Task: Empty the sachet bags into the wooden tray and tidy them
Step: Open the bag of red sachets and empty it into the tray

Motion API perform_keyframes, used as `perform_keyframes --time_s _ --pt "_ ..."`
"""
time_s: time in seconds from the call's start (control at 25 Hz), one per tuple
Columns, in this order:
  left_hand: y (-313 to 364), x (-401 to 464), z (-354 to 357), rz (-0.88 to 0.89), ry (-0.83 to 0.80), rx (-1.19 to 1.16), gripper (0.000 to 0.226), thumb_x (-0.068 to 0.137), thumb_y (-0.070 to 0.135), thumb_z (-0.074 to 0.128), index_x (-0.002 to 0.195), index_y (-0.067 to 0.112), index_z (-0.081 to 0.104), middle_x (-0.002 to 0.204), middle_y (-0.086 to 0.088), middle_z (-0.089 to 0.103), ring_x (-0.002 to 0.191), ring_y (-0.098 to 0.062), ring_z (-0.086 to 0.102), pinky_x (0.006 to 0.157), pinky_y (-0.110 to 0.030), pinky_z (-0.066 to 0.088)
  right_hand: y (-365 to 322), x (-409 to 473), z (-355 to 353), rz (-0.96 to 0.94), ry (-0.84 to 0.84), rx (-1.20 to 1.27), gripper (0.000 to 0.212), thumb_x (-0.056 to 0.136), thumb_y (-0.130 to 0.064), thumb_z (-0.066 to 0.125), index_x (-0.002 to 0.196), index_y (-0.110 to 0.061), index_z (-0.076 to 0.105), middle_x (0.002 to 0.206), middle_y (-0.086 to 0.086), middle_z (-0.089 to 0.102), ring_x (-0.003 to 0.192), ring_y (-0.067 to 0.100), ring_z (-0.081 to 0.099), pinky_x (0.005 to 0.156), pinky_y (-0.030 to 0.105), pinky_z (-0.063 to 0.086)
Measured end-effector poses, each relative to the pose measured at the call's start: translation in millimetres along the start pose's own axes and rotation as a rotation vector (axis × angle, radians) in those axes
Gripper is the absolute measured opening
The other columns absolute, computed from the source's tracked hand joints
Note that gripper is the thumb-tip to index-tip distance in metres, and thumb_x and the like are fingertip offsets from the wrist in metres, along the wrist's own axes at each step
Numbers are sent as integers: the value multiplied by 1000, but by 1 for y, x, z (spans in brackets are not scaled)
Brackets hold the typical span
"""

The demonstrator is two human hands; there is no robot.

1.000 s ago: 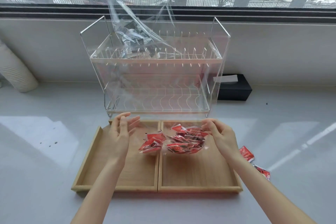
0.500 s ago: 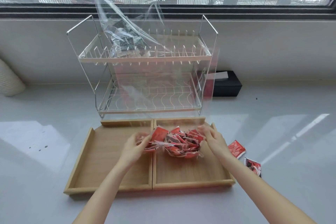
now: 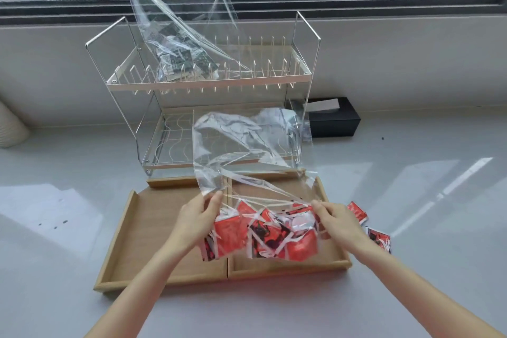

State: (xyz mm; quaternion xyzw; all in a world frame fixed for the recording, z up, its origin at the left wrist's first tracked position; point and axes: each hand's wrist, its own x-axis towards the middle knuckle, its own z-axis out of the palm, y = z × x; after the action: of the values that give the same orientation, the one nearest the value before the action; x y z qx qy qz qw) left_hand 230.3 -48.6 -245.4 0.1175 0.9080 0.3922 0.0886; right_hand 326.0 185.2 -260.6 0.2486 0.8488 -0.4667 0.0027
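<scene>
A clear plastic bag (image 3: 247, 145) hangs above the two-compartment wooden tray (image 3: 153, 228), with red sachets (image 3: 263, 233) bunched in its lower part. My left hand (image 3: 197, 217) pinches the bag's left side and my right hand (image 3: 337, 222) pinches its right side, both lifted over the tray's divider and right compartment. The bag's loose upper part stands up toward the rack. A second clear bag with dark sachets (image 3: 181, 57) rests on the top shelf of the wire rack (image 3: 208, 82).
Two red sachets (image 3: 380, 239) lie on the grey counter right of the tray. A black tissue box (image 3: 334, 121) sits behind the rack's right side. A white ribbed object (image 3: 11, 126) is at the far left. A window runs along the back.
Both hands took hold of the bag and lifted it off the tray toward me. The sachets now hang bunched in the raised bag. The camera has moved closer.
</scene>
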Motion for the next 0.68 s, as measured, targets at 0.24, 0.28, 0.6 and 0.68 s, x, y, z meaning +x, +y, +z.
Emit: perform_keyframes --time_s 0.24,0.28,0.6,0.68 --pt "18 -8 27 -414 -396 -311 38 95 41 29 81 14 52 78 -7 52 63 -18 49 52 -21 43 -23 20 -56 125 -126 -363 47 94 -35 37 79 2 62 82 20 66 71 25 56 65 31 47" --pt "19 -9 32 -434 -432 -339 38 95 40 29 86 13 54 79 -8 56 62 -18 53 54 -21 45 -27 21 -63 147 -156 -383 44 93 -34 38 78 0 62 79 17 64 70 25 56 63 30 47" --pt "30 -34 32 -538 -567 -568 36 94 29 42 98 2 64 102 -18 68 93 -32 63 94 -46 47 -38 7 -92 274 -303 -368 30 91 -26 44 71 -10 59 65 3 60 56 16 56 52 20 48" --pt "31 -41 31 -553 -562 -613 35 94 28 42 99 1 64 96 -15 71 84 -28 66 87 -42 51 -35 4 -92 283 -325 -383 29 90 -25 44 70 -10 57 64 4 58 54 16 55 49 18 45"
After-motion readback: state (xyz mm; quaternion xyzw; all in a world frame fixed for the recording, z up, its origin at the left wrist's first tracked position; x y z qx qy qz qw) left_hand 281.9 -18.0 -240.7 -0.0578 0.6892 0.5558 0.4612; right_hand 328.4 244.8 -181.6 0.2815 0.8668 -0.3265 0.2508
